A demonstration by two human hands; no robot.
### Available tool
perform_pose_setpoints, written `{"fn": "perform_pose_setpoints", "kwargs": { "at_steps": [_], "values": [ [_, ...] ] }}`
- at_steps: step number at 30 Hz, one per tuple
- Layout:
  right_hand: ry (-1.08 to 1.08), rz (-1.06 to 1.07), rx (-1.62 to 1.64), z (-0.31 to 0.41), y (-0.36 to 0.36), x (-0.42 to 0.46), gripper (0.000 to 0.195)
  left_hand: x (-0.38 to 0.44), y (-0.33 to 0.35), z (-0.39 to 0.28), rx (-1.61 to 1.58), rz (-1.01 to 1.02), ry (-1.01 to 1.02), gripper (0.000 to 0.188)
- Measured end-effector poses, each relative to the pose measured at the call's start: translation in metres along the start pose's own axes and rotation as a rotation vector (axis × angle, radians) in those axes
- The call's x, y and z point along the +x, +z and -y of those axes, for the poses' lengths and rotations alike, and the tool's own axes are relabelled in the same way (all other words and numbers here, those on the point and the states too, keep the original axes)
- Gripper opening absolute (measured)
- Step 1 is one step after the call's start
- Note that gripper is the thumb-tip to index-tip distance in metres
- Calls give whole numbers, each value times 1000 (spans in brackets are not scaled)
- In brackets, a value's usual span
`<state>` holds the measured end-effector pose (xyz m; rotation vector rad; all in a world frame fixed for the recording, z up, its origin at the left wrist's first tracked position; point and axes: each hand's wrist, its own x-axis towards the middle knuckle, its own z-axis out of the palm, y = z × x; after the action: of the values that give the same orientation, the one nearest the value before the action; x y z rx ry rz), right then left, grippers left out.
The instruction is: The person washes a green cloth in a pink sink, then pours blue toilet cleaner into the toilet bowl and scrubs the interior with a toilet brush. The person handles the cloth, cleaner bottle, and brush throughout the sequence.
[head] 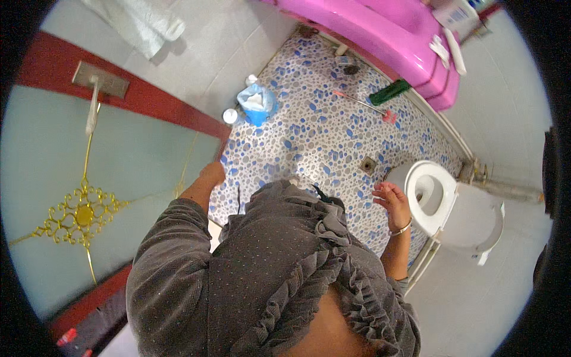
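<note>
My left hand (213, 173) hangs beside the frosted glass door (147, 156) with the red frame; its fingers look curled, and whether it holds anything is hidden. On the other side of my body, my right hand (390, 198) is raised with fingers apart and nothing in it, a bangle on its wrist. Close to it stands a white toilet (431, 196) with its lid up against the wall. Between my hands, the grey ruffled garment I wear hides part of the pebble-patterned floor (303, 134).
A blue-lined bin (258, 105) and a white bottle (230, 116) stand by the left wall. A thin-handled brush (363, 104) and a green brush head (389, 92) lie on the floor below the pink washbasin (401, 49). A floor drain (368, 165) is near the toilet.
</note>
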<state>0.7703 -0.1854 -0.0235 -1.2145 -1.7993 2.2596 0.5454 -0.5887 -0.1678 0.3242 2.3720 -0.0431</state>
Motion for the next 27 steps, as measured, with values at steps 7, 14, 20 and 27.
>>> {"fn": "perform_pose_setpoints", "kwargs": {
  "at_steps": [7,14,20,27],
  "values": [
    [130,149,-210,30,27,82,22,43,82,48,5,-150,261,24],
    [131,274,-339,57,53,193,22,50,-4,2,-287,-173,-69,26],
    [227,305,-316,27,63,229,23,121,-24,3,-313,-120,-197,31],
    [663,73,-150,-102,44,224,22,264,7,6,-174,-86,-389,41]
  ]
}}
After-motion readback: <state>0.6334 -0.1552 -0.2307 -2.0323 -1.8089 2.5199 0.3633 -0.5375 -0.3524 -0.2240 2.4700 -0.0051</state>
